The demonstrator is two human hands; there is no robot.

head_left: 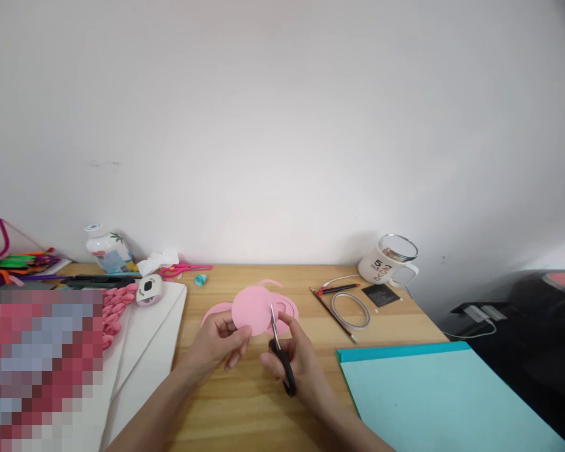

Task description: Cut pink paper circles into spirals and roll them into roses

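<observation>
Pinching a round pink paper disc point(250, 311) at its lower left edge between the thumb and fingers of the left hand point(222, 339), curling the other fingers loosely below. Holding it raised over the wooden tabletop point(245, 402), left of the white mug point(373, 267) and closer to the body, apparently to leave the right rim free for the blades. Gripping black-handled scissors point(286, 367) in the right hand point(301, 358), wrapping thumb and fingers around the handles and reaching the index finger forward beside the blades, probably for steadiness. Pointing the tips away from the body at that right rim; being unable to tell the gap between the blades or their contact with the paper.

Seeing behind the disc, also left of the mug, pink paper cut-outs point(290, 302) with curved outlines, and a thin pink arc point(272, 282). Noticing a red pencil point(341, 289), a dark pencil point(334, 316) and a smooth coiled cable point(369, 314) left of the mug and nearer, perhaps lying aside to free working room. Finding a flat turquoise paper stack point(433, 395) well nearer than the mug. Contrasting matte, flat, evenly rounded paper with bright metal blades, dull black handles, streaky wood grain and the mug's shiny rim.
</observation>
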